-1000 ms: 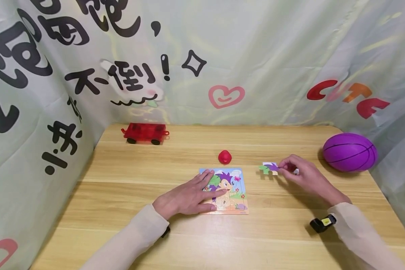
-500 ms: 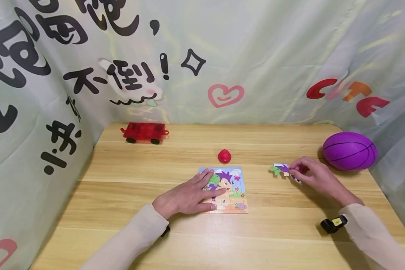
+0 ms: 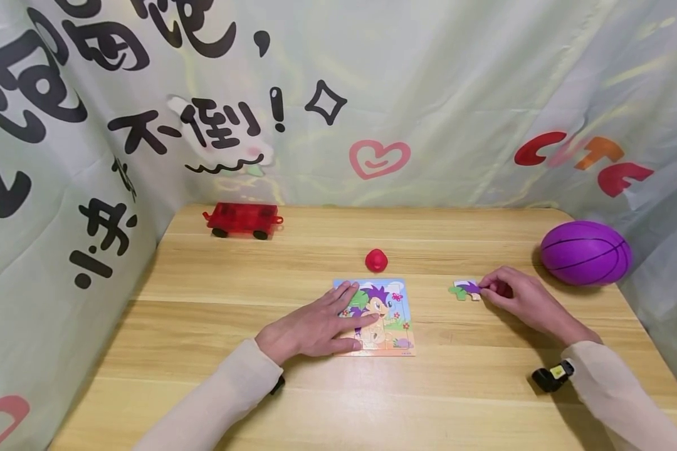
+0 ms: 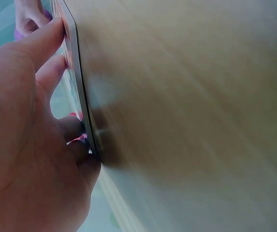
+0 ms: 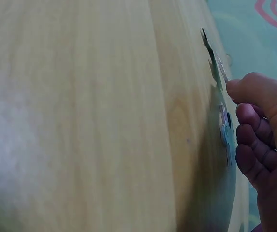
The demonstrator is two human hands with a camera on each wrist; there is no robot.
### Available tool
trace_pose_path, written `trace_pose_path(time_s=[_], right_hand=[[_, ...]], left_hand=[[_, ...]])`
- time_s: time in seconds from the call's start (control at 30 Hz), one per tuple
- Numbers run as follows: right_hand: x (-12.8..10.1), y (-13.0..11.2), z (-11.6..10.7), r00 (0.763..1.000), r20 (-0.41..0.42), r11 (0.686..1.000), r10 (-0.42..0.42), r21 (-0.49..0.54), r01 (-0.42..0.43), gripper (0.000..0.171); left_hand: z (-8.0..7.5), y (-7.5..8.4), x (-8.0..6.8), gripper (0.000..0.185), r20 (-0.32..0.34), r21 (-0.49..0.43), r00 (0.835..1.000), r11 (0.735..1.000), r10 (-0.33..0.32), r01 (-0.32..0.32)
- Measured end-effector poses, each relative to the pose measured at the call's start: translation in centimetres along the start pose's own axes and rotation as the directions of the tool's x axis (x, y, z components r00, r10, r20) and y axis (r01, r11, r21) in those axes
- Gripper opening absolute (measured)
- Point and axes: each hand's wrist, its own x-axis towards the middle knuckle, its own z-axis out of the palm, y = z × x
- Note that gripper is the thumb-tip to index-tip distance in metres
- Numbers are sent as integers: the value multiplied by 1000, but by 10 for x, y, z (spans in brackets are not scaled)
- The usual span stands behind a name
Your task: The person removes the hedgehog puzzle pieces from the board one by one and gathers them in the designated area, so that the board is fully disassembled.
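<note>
right hand (image 3: 516,295): grip pinches the loose puzzle piece (image 3: 466,290) by its right edge, low on the tabletop (image 3: 214,300).
left hand (image 3: 316,326): flat, fingers straight, pressing the puzzle board (image 3: 392,313).
relation: the piece lies well right of the board; the right hand is nearer.

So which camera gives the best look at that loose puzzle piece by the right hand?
The head view: the loose puzzle piece lies flat on the table, its green and purple print plain, the right hand touching its edge. The right wrist view catches it only edge-on. The left wrist view shows none of it.
</note>
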Motion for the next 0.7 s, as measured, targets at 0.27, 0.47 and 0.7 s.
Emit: trace_pose_path(time_s=[0.27,0.47,0.7], right_hand=[[2,-2,1,1000,2,1000,7,-8,-7,13],[2,-2,3,1000,11,1000,25,-18,-25,12],[3,-3,2,999,12,999,39,-32,-38,11]], left_hand=[[-1,0,0,63,5,1,1000,1000,2,-2],[0,0,1,63,-7,-4,1000,1000,17,-17],[-1,0,0,62,-7,-15,1000,1000,14,-14]])
